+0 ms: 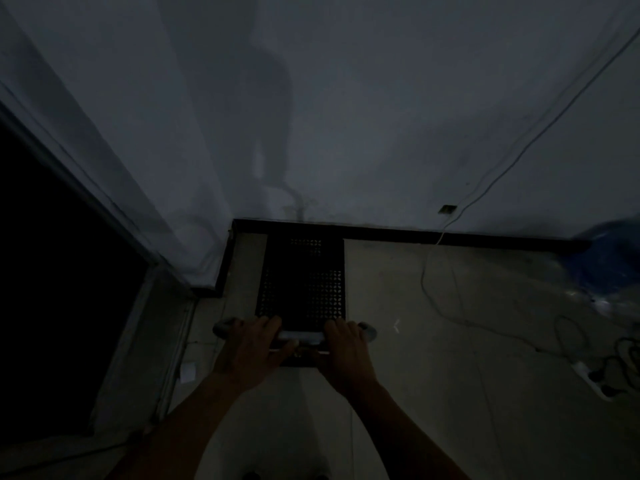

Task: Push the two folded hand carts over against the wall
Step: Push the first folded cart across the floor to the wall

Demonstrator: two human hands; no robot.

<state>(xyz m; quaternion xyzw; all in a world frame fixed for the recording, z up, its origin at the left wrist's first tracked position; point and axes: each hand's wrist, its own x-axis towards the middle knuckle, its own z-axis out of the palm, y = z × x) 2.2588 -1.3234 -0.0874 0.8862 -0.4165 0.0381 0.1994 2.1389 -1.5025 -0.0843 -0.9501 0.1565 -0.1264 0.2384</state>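
Observation:
The room is dim. A folded hand cart [302, 282] with a black perforated platform stands in front of me, its far end at the dark skirting of the white wall [346, 116]. Its pale grey handle bar [300, 336] runs crosswise at the near end. My left hand [250, 351] is wrapped over the left part of that bar, and my right hand [346, 351] over the right part. Whether a second cart lies under or behind this one cannot be told in the dark.
A dark doorway [52, 289] with a pale frame is at the left. A white cable [450, 220] hangs down the wall onto the tiled floor. A power strip [594, 379] with plugs lies at the right, near a blue plastic bag [609, 265].

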